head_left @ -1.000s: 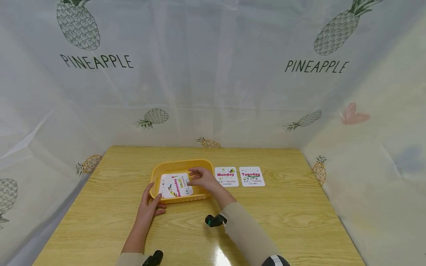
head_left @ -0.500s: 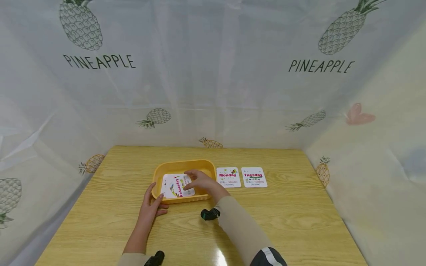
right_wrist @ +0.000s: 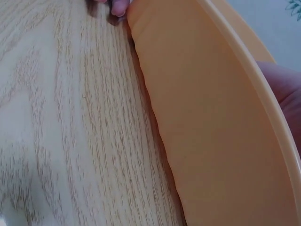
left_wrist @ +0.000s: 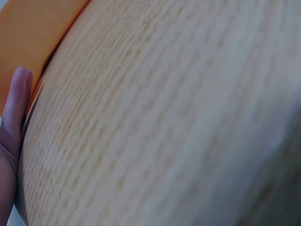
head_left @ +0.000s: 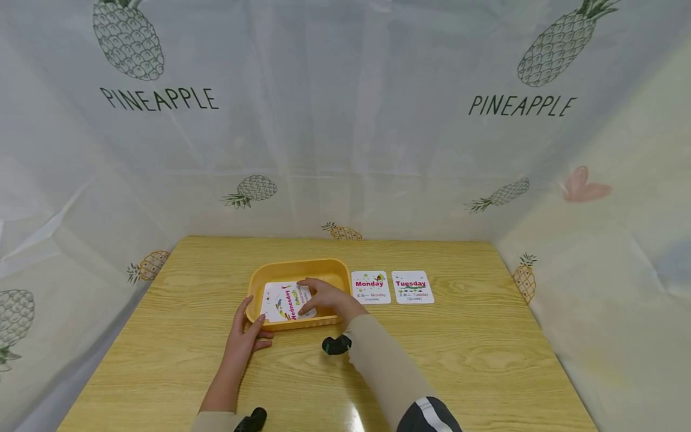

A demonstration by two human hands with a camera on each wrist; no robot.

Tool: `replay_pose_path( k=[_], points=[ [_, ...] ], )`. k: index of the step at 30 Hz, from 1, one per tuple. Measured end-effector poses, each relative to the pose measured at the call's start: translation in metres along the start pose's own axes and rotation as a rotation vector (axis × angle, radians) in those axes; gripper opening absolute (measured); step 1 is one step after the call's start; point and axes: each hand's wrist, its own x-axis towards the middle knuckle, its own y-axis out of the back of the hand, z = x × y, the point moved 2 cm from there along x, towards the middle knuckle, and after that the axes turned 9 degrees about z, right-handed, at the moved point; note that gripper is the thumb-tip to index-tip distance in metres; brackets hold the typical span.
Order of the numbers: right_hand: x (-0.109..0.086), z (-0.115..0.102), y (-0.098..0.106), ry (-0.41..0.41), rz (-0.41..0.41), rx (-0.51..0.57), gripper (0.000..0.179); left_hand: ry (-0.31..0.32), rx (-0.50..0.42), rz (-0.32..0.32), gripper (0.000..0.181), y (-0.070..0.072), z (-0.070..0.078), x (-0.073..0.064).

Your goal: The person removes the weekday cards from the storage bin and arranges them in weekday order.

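In the head view a yellow tray (head_left: 335,271) sits on the table. My left hand (head_left: 241,336) grips its near left corner, thumb over the front rim and other fingers outside. A white Wednesday card (head_left: 274,300) lies in the tray, its lettering turned sideways. Over that card's right part reaches my right hand (head_left: 329,298), thumb and index finger spread apart, their tips at the card; whether they press its edges is unclear. The left wrist view catches fingers (left_wrist: 16,94) against the tray's orange-looking wall (left_wrist: 33,37). In the right wrist view the tray wall (right_wrist: 202,108) hides most of the right hand.
A Monday card (head_left: 370,288) and a Tuesday card (head_left: 412,287) lie face up in a row right of the tray. Wood-grain table (head_left: 486,348) surrounds them. A pale curtain (head_left: 345,120) printed with pineapples hangs behind and at both sides.
My right hand has shifted left and slightly down over the Wednesday card, and its thumb and index finger have spread. The left hand keeps its hold on the tray corner.
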Motion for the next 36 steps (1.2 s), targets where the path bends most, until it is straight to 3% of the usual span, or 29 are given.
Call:
replay_pose_path(
  k=[11, 15, 24, 36],
  points=[
    [0.0069, 0.0017, -0.0004, 0.031, 0.051, -0.046, 0.073, -0.007, 0.007, -0.002, 0.067, -0.0002, 0.0008, -0.0001],
    [0.0071, 0.0018, 0.0006, 0.028, 0.103, -0.046, 0.069, -0.005, 0.008, 0.001, 0.068, -0.0006, 0.0008, -0.0007],
    [0.0031, -0.0018, 0.0027, 0.002, 0.230, -0.003, 0.054, 0.005, 0.005, 0.017, 0.068, -0.0002, -0.0016, -0.0001],
    [0.0045, 0.0012, 0.0029, 0.004, 0.280, 0.167, 0.045, -0.004, 0.009, 0.012, 0.066, -0.0001, -0.0016, 0.0007]
  ],
)
